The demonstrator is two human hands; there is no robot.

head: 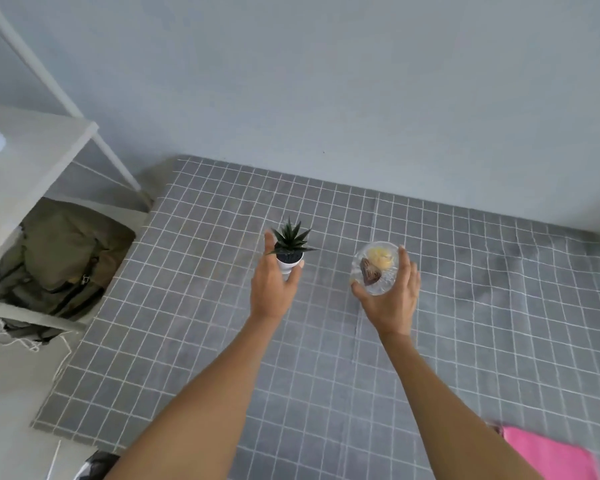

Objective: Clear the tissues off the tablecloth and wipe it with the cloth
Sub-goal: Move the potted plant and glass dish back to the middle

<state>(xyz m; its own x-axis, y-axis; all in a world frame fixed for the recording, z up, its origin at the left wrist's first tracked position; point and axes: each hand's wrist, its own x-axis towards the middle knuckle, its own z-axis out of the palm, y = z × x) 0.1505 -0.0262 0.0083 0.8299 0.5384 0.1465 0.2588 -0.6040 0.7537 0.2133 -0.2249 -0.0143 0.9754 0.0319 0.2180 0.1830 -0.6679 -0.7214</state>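
A grey tablecloth (465,323) with a white grid covers the table. My left hand (274,289) is wrapped around the white pot of a small spiky plant (290,249) near the table's middle. Beside it, my right hand (392,299) grips a clear glass bowl (374,268) holding yellow and brown pieces. Whether pot and bowl rest on the cloth or hang just above it, I cannot tell. A pink cloth (551,455) lies at the bottom right corner of the table. No tissues show on the tablecloth.
A white shelf unit (32,161) stands to the left, with an olive bag (63,258) in its lower compartment. A plain wall (326,81) runs behind the table. White string (32,344) trails on the floor at the left.
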